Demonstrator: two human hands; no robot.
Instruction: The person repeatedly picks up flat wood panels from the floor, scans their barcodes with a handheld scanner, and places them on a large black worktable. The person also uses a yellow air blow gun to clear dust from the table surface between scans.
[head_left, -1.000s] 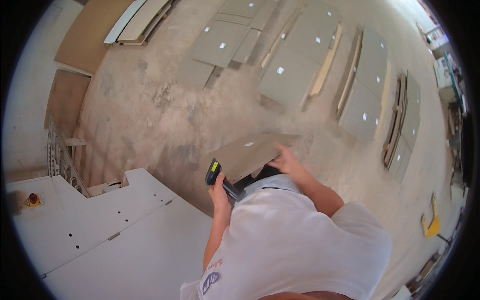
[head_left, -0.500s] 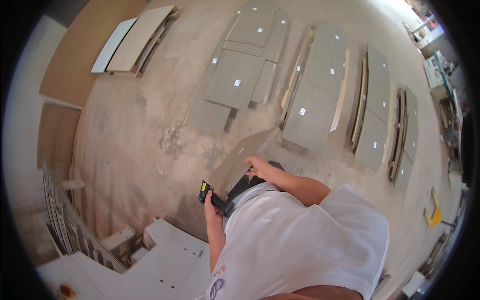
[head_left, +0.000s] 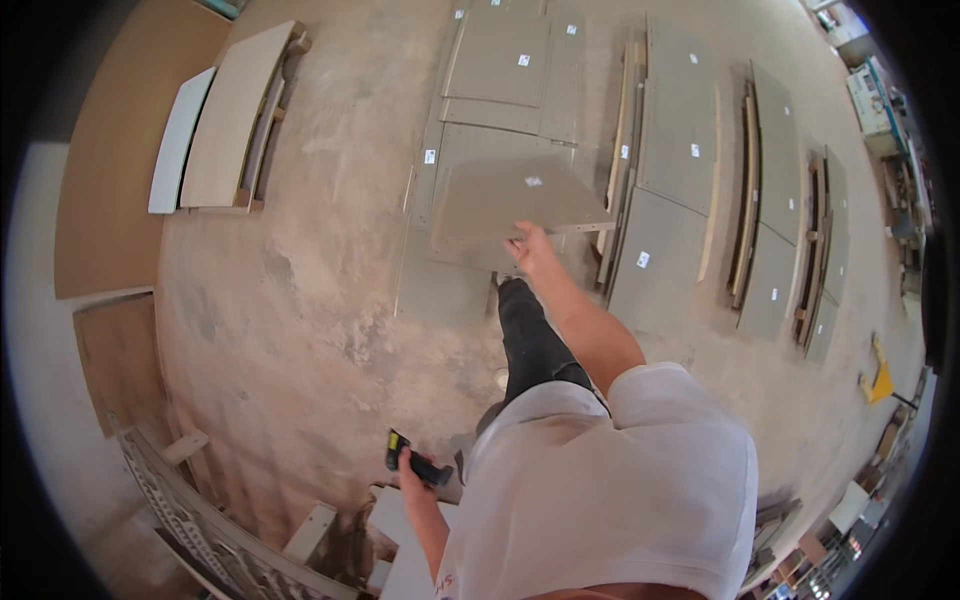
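1. Over the flat stack of grey-brown panels (head_left: pixel 495 75) ahead of the person, look, a loose grey-brown panel (head_left: pixel 500 205), its white label (head_left: pixel 533 181) face up, its outline smeared by blur!
2. Out stretches the right arm, and the right hand (head_left: pixel 530 248) is there at the panel's near edge. Fingers partly curled; whether they grip it or merely touch it, I cannot tell from here.
3. Down low on the other side, the left hand (head_left: pixel 410 478) is wrapped round a black handheld scanner (head_left: pixel 430 470), well apart from the panel.
4. My read of the step: one-handed positioning of the panel over the stack. Whether its underside touches the boards below, I can't make out.
5. What the next move calls for, I'd say: a level, steady near edge, and fingertips clear of any pinch beneath.
6. So the panel lies just beyond the right hand, farther ahead and rightward of the left, its right corner near the neighbouring stack (head_left: pixel 678 130).
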